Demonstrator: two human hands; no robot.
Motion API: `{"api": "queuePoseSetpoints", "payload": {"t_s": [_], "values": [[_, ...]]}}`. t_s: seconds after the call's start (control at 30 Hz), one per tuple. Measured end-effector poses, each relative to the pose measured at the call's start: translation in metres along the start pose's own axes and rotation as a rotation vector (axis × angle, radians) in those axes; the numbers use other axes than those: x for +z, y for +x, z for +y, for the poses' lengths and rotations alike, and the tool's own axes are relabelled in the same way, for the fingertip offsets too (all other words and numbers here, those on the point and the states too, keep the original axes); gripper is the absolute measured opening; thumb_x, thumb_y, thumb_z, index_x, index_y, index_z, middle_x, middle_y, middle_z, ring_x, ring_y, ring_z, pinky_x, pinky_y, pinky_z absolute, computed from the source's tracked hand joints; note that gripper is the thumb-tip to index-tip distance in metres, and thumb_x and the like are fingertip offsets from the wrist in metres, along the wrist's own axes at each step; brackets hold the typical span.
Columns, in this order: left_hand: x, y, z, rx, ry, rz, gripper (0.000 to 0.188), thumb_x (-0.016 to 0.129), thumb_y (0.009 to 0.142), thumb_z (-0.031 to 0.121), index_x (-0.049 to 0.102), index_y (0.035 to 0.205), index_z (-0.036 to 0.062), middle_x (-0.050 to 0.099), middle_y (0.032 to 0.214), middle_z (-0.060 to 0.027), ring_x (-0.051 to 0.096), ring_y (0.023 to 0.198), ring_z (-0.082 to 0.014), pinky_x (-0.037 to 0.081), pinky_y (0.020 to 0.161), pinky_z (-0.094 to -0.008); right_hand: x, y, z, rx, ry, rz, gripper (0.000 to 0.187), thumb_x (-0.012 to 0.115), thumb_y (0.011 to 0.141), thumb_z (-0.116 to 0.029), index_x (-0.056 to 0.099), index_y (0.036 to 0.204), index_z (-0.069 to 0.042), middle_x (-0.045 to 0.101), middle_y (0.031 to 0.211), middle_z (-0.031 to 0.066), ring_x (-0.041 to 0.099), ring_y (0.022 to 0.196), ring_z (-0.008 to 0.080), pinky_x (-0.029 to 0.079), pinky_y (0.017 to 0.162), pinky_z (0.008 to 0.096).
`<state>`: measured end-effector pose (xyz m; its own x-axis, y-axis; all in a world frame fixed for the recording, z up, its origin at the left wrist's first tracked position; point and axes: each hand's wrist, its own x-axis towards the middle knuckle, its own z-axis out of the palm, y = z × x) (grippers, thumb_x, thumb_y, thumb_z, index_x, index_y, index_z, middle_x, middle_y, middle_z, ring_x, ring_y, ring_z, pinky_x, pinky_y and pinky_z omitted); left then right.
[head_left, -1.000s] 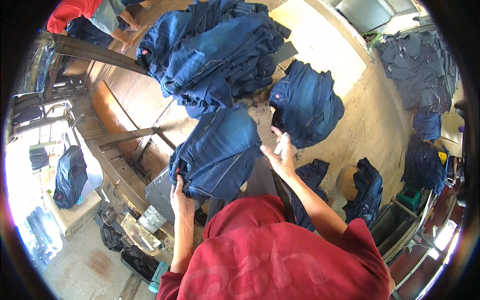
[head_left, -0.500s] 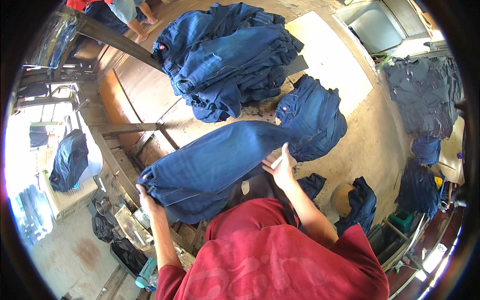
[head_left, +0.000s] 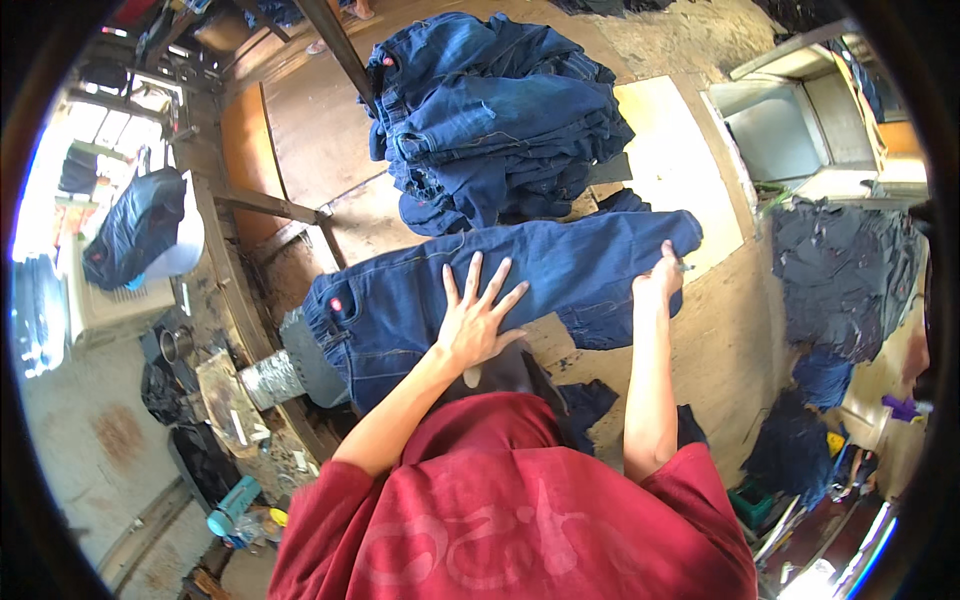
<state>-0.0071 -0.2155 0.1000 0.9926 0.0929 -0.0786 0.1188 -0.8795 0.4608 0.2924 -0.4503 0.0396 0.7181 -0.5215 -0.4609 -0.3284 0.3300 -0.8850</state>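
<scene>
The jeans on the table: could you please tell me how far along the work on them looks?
One pair of jeans lies spread flat on the table. The left hand presses its middle, fingers splayed; the right hand pinches the leg end. The heap of jeans behind it lies crumpled.

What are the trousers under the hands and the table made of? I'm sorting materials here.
The trousers look like dark blue denim: matte woven cloth with pale seam stitching. The table seems to be bare wood or board, tan, dull and scuffed, though the sunlit patch hides its grain.
</scene>
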Motion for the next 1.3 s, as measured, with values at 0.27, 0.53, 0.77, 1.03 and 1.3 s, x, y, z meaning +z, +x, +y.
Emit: {"api": "queuePoseSetpoints", "payload": {"t_s": [0.27,0.53,0.77,1.03,1.3], "values": [[0.055,0.037,0.051,0.059,0.323,-0.049,0.079,0.063,0.092,0.026,0.048,0.163,-0.0057,0.032,0.179,-0.0211,0.018,0.170,-0.0406,0.015,0.131,-0.0758,0.013,-0.155,-0.100,-0.675,-0.122,-0.466,0.030,0.087,0.098,-0.012,0.067,0.117,0.000,0.073,0.119,0.0083,0.069,0.105,0.0174,0.058,0.092,0.0395],[0.069,0.027,0.061,0.016,0.352,-0.109,0.075,0.061,0.100,0.029,0.045,0.166,-0.0019,0.035,0.178,-0.0198,0.021,0.169,-0.0362,0.016,0.135,-0.0675,0.023,-0.374,0.088,-1.238,-0.581,-1.487,0.018,0.073,0.085,-0.001,0.069,0.101,-0.007,0.075,0.084,0.0143,0.075,0.070,0.0309,0.058,0.059,0.0421],[0.062,0.030,0.061,0.020,0.222,-0.157,0.079,0.070,0.097,0.032,0.048,0.165,-0.0008,0.042,0.174,-0.0191,0.030,0.166,-0.0329,0.018,0.137,-0.0588,0.041,-0.351,0.043,-1.212,-0.749,-1.645,0.015,0.078,0.088,-0.012,0.068,0.099,-0.009,0.079,0.085,0.0135,0.077,0.071,0.0334,0.058,0.058,0.0455],[-0.005,-0.007,-0.022,-0.096,-0.072,0.333,0.075,0.082,0.091,0.050,0.063,0.152,0.0091,0.053,0.168,-0.0131,0.038,0.163,-0.0365,0.022,0.134,-0.0643,0.050,-0.221,-0.157,-0.959,-0.556,-0.787,0.017,0.083,0.101,-0.010,0.076,0.110,0.002,0.081,0.103,0.0040,0.072,0.086,0.0088,0.058,0.082,0.0296],[-0.072,-0.179,-0.142,-0.479,0.152,0.101,0.100,0.083,0.089,0.057,0.047,0.166,0.0047,0.042,0.175,-0.0129,0.029,0.165,-0.0426,0.026,0.135,-0.0564,-0.011,-0.193,-0.117,-0.682,-1.322,-0.798,0.032,0.064,0.114,-0.032,0.055,0.121,-0.003,0.074,0.093,0.0247,0.075,0.082,0.0426,0.058,0.074,0.0511]]}}
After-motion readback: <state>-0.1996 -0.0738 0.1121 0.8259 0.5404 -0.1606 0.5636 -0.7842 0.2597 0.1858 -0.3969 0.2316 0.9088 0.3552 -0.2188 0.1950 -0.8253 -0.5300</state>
